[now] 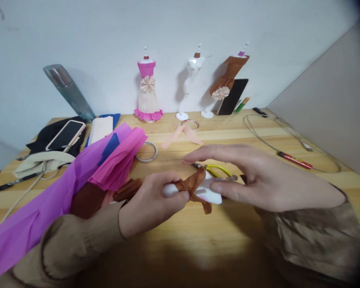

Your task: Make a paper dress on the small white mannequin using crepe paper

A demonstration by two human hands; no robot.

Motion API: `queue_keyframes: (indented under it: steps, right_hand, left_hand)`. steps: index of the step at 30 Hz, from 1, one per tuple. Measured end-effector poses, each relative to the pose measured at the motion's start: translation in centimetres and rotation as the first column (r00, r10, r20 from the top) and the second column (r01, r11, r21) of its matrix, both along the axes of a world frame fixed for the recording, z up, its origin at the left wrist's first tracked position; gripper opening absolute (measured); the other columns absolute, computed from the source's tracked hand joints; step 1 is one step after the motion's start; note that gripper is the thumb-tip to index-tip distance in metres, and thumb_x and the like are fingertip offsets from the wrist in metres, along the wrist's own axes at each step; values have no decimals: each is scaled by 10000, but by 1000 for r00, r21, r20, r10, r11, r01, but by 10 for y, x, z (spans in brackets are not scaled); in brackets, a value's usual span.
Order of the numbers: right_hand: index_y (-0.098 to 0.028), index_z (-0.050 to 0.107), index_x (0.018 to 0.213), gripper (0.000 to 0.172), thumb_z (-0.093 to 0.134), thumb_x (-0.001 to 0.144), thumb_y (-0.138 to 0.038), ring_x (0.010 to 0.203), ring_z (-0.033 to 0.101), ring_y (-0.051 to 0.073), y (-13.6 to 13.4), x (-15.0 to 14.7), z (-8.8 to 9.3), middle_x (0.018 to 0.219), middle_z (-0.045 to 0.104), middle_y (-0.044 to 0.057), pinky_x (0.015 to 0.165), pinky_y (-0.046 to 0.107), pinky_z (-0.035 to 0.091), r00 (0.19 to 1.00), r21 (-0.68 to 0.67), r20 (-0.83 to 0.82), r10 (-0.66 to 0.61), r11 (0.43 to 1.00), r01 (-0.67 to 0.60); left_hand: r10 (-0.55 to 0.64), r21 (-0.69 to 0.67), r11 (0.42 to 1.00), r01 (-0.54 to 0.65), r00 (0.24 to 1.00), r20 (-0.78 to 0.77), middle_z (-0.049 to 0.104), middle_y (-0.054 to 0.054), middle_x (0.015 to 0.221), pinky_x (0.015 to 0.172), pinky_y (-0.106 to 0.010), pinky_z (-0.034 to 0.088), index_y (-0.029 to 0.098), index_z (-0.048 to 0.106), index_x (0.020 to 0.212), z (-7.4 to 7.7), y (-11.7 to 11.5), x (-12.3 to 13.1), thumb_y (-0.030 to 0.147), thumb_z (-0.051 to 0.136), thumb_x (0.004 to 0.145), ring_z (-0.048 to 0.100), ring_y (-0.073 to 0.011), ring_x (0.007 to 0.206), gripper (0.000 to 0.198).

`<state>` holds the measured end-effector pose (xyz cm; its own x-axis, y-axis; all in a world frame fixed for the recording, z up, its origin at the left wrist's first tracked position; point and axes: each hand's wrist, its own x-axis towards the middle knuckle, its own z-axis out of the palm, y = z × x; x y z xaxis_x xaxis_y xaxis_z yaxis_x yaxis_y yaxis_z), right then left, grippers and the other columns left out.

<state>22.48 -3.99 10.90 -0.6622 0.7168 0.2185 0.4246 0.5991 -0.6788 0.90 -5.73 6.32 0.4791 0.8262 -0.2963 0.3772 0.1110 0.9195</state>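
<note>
Low over the table's middle, my left hand (156, 200) is closed round a smooth white object (210, 196) whose exact kind I cannot make out. A strip of brown crepe paper (193, 184) is wrapped round it, with loose ends sticking up and down. My right hand (252, 176) hovers just right of it, fingers stretched out and apart from the thumb. Its thumb overlaps the white object's right end; I cannot tell whether it touches. Behind that hand lie yellow-handled scissors (219, 170), partly hidden.
Purple crepe paper (48, 204) and pink crepe paper (120, 156) cover the left. A tape roll (146, 152) lies beyond. At the wall stand small mannequins, one in a pink dress (146, 92), one bare white mannequin (192, 88), one in brown (232, 72). A cable (252, 130) lies right.
</note>
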Motion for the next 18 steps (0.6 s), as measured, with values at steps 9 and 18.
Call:
queue_keyframes:
  steps: [9, 18]
  right_hand:
    - [-163, 684, 1165, 278, 647, 933, -311, 932, 706, 162, 30, 14, -20, 1042, 741, 90, 731, 242, 567, 965, -350, -236, 114, 917, -194]
    - [-157, 645, 811, 338, 692, 883, -483, 561, 522, 77, 30, 6, -22, 772, 653, 24, 489, 198, 435, 941, -491, -331, 74, 837, -239]
  left_hand:
    - [22, -46, 999, -21, 999, 23, 477, 40, 610, 492, -213, 267, 147, 597, 735, 1, -2, 2, 336, 656, 708, 373, -76, 548, 200]
    - [30, -297, 954, 33, 978, 205, 585, 1, 631, 486, -174, 334, 129, 608, 752, 7, 1, -6, 333, 732, 651, 463, -68, 530, 259]
